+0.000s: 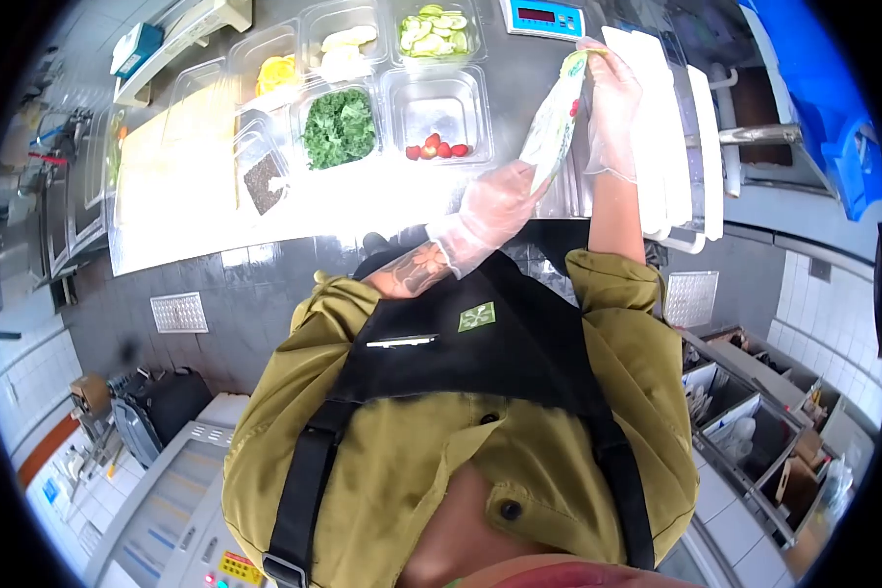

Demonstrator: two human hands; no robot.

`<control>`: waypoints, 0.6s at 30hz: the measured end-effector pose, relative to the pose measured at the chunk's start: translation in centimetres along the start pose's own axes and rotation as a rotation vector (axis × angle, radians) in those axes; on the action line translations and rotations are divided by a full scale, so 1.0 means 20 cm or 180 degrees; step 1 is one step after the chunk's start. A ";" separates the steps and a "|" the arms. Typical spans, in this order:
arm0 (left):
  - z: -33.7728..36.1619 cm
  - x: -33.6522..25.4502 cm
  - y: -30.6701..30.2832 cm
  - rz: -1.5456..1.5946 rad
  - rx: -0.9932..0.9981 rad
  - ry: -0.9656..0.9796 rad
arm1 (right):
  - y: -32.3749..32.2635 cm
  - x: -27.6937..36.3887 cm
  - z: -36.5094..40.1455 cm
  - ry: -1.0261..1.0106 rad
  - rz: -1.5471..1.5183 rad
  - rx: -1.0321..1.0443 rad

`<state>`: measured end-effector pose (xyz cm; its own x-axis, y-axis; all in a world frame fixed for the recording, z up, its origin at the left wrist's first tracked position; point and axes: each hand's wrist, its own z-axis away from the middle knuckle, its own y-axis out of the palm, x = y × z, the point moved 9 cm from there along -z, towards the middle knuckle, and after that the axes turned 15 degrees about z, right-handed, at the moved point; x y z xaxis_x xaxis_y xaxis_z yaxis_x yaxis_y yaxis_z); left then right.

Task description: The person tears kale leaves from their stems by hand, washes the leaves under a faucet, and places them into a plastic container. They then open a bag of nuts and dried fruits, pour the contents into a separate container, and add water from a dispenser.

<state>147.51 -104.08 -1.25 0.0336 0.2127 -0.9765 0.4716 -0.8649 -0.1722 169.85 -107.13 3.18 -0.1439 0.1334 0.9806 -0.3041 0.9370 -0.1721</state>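
Left hand [495, 206] clamps the lower end of the pouch [556, 118]. Right hand [610, 98], at 1 o'clock from the left, grips the pouch's top. The gloved hands are apart, with the pouch between them. Tomato tub [441, 98] sits at the pouch's 9 o'clock, kale [338, 127] beyond.

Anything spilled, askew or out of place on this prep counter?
Nothing stands out. The ingredient tubs sit squarely in rows; the gloved left hand and right hand hold the pouch over the counter. Glare hides the counter's left part.
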 end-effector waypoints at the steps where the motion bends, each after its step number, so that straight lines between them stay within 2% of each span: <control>1: -0.03 -0.04 0.01 -0.0441 -0.0051 0.0065 | 0.01 -0.01 -0.03 -0.0064 -0.0213 0.0025; 2: -0.04 -0.07 0.03 -0.0883 -0.0097 0.0120 | 0.03 -0.02 -0.05 -0.0121 -0.0426 0.0050; 3: -0.05 -0.08 0.00 -0.0599 -0.0450 0.0298 | 0.05 -0.07 -0.07 -0.0081 -0.0369 0.0181; 5: -0.04 0.00 0.00 -0.0104 -0.0317 -0.0045 | 0.10 -0.15 -0.11 -0.0033 -0.0268 0.0439; 8: 0.07 0.20 -0.07 0.0306 -0.0362 -0.0464 | 0.07 0.08 0.10 0.0350 0.0262 0.0263; 11: 0.37 0.40 -0.33 0.0500 -0.0398 -0.1069 | -0.05 0.27 0.35 -0.0381 0.0192 -0.0029; 13: 0.64 0.61 -0.67 0.1367 -0.1265 -0.1672 | -0.21 0.22 0.55 -0.0705 0.0066 -0.0431; 14: 0.82 0.73 -0.87 0.1822 -0.2318 -0.1998 | -0.27 0.26 0.71 -0.1129 0.0032 -0.0521; 15: 0.94 0.70 -1.06 0.1594 -0.2631 -0.2071 | -0.26 0.28 0.83 -0.1286 -0.0067 -0.0296; 16: 1.01 0.66 -1.20 0.2128 -0.3257 -0.1727 | -0.22 0.30 0.96 -0.1445 -0.0165 -0.0064; 17: 1.08 0.61 -1.33 0.2613 -0.3845 -0.1266 | -0.16 0.22 1.05 -0.0894 0.0002 0.0274; 18: 1.14 0.61 -1.39 0.3136 -0.4143 -0.1969 | -0.08 0.12 1.13 -0.0349 0.0188 0.0605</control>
<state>114.70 -87.86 -11.33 0.5523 -0.5812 -0.5977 0.8331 0.4114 0.3698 148.62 -115.62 3.71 -0.2651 0.1407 0.9539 -0.4626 0.8494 -0.2539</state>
